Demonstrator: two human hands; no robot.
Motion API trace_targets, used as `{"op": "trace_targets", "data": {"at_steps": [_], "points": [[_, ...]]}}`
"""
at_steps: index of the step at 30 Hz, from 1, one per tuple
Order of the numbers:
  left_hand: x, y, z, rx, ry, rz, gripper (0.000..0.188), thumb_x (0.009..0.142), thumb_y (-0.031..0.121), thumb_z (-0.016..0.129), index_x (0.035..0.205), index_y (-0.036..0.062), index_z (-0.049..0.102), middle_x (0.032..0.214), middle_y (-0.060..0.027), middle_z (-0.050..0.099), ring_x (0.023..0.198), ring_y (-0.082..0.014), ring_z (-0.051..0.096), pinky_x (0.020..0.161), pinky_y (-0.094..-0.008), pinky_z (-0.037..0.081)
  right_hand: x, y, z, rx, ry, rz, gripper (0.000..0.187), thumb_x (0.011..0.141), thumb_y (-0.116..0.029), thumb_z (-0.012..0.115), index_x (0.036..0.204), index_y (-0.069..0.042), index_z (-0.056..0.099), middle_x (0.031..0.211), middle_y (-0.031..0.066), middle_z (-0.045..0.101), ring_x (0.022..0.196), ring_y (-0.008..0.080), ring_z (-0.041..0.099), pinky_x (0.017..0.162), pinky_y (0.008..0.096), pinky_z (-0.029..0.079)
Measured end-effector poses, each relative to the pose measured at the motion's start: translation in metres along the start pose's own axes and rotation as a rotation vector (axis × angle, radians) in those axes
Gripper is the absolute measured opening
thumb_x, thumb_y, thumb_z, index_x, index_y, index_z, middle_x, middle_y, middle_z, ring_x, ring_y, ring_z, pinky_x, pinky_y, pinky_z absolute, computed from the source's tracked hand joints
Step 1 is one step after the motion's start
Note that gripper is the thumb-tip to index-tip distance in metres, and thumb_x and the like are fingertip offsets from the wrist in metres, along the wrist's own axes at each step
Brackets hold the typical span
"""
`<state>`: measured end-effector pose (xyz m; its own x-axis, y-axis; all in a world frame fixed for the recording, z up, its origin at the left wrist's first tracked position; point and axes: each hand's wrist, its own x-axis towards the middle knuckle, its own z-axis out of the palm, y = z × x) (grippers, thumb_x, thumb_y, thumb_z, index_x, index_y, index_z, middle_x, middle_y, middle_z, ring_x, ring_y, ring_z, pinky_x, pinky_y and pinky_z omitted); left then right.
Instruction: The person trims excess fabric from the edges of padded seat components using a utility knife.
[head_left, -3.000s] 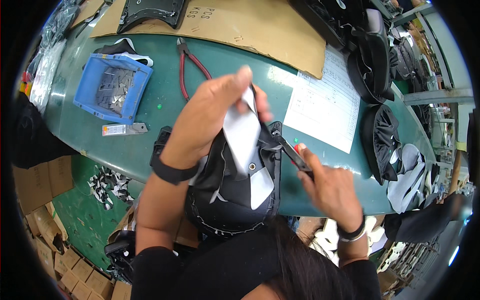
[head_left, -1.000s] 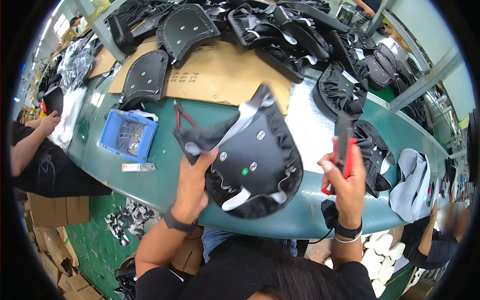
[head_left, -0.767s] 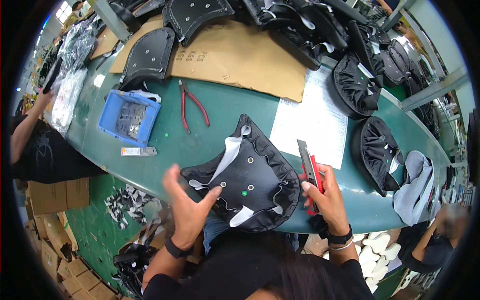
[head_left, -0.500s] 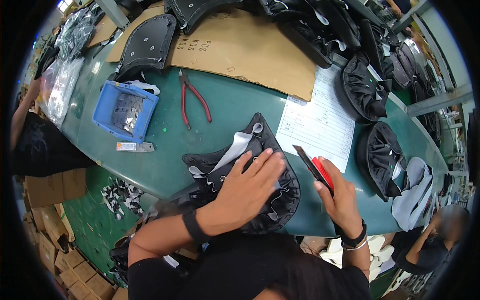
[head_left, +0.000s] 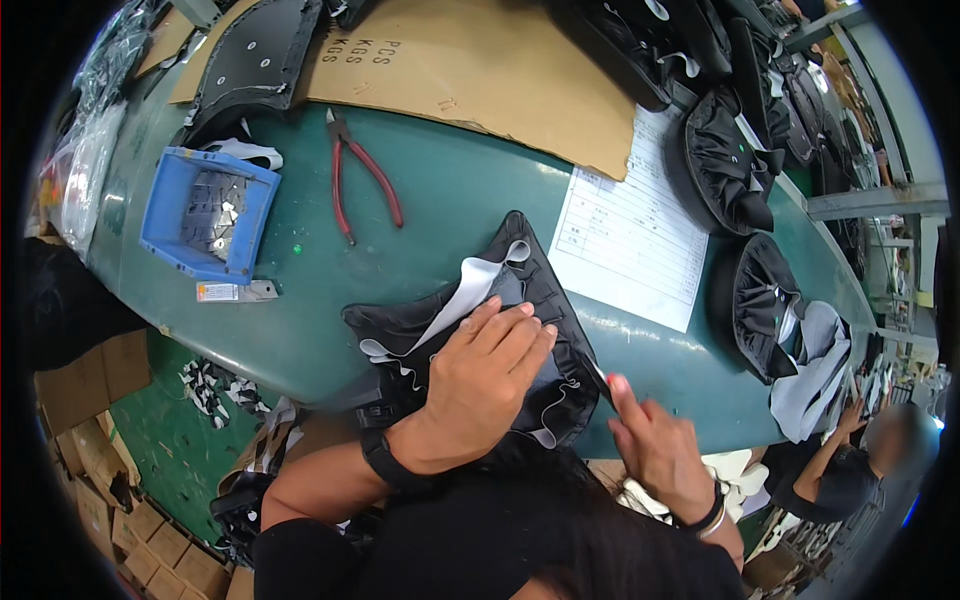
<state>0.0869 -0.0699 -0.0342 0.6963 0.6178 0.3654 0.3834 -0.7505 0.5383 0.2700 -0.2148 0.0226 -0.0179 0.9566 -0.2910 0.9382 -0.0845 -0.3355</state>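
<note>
A black padded panel (head_left: 548, 310) with a gathered fabric edge lies at the near edge of the table. A pale grey strap (head_left: 468, 290) loops across its upper left. My left hand (head_left: 485, 385) presses on the panel's middle, palm down with the fingers lying flat. At the panel's right edge, my right hand (head_left: 658, 450) grips a utility knife (head_left: 599, 377). The blade points up and left, close against that edge; whether it touches cannot be made out. My fingers cover most of the knife's handle.
Red-handled nippers (head_left: 368, 180) and a blue bin (head_left: 262, 210) of small metal plates lie at left, beside a small blade pack (head_left: 236, 291). A cardboard sheet (head_left: 480, 85), a printed paper (head_left: 625, 245) and more black panels (head_left: 755, 310) lie beyond. A co-worker (head_left: 835, 490) is at right.
My right hand has brought the knife down and left, from above the table to the panel's right edge. My left hand has shifted slightly left and down. The view has also shifted.
</note>
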Motion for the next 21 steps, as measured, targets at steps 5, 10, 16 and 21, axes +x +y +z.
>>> {"op": "trace_targets", "data": {"at_steps": [5, 10, 16, 21], "points": [[0.004, 0.005, -0.001, 0.063, -0.025, 0.034, 0.030, 0.077, 0.006, 0.065, 0.107, 0.0057, 0.066, 0.095, -0.0080, 0.060, 0.097, -0.0265, 0.062, 0.090, -0.0410, 0.050, -0.034, -0.006, 0.009, 0.084, 0.147, 0.033, 0.065, 0.080, -0.008, 0.070, 0.139, -0.011, 0.044, 0.072, 0.0155, 0.053, 0.054, 0.0341, 0.055, 0.050, 0.0427, 0.045], [0.036, 0.004, -0.025, 0.211, -0.359, 0.292, 0.032, 0.074, 0.013, 0.059, 0.105, 0.0113, 0.064, 0.092, -0.0056, 0.056, 0.087, -0.0224, 0.056, 0.072, -0.0328, 0.042, -0.022, 0.008, -0.011, 0.060, 0.051, 0.126, 0.054, 0.087, -0.020, 0.065, 0.137, -0.023, 0.049, 0.071, 0.0103, 0.055, 0.054, 0.0339, 0.056, 0.050, 0.0437, 0.041], [0.044, -0.015, 0.013, -0.330, -0.166, 0.374, 0.013, 0.085, 0.016, 0.058, 0.080, 0.0044, 0.059, 0.079, -0.0048, 0.056, 0.081, -0.0188, 0.052, 0.076, -0.0324, 0.038, -0.011, 0.021, -0.012, 0.108, 0.087, 0.064, 0.052, 0.088, -0.021, 0.063, 0.138, -0.023, 0.048, 0.068, 0.0098, 0.055, 0.054, 0.0350, 0.055, 0.049, 0.0432, 0.041], [0.041, -0.009, -0.020, -0.528, -0.536, -0.122, 0.025, 0.091, 0.024, 0.057, 0.074, 0.0054, 0.057, 0.069, -0.0053, 0.054, 0.073, -0.0240, 0.050, 0.071, -0.0356, 0.039, 0.007, 0.020, -0.015, 0.119, 0.054, 0.028, 0.053, 0.089, -0.021, 0.063, 0.139, -0.023, 0.047, 0.067, 0.0102, 0.055, 0.054, 0.0352, 0.055, 0.049, 0.0431, 0.042]]}}
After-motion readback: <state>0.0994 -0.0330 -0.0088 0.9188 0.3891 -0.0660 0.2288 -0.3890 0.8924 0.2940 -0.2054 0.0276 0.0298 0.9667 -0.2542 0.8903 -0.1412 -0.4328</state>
